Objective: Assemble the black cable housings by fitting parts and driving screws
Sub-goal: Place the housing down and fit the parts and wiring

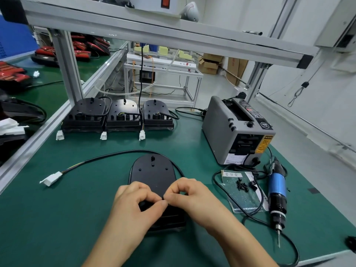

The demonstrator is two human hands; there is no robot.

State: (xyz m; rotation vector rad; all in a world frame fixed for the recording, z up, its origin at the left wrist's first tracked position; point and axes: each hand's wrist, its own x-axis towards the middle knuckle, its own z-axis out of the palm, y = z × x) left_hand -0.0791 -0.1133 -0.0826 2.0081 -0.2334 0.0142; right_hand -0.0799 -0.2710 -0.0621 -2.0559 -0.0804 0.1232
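A black cable housing [153,173] lies flat on the green mat in front of me. Its black cable [115,153] loops left and ends in a white connector [51,178]. My left hand [134,203] and my right hand [189,195] meet over the housing's near end, fingertips pinched together on a small black part [164,197] at the cable's exit. The near end of the housing is mostly hidden by both hands. Black screws [243,185] lie on a clear sheet to the right, next to a blue electric screwdriver [277,197].
Three more black housings [118,116] with white connectors stand in a row at the back of the mat. A grey tape dispenser [236,130] sits at the right. An aluminium frame post [66,66] rises at the back left. Red and black parts [82,49] lie on the neighbouring bench.
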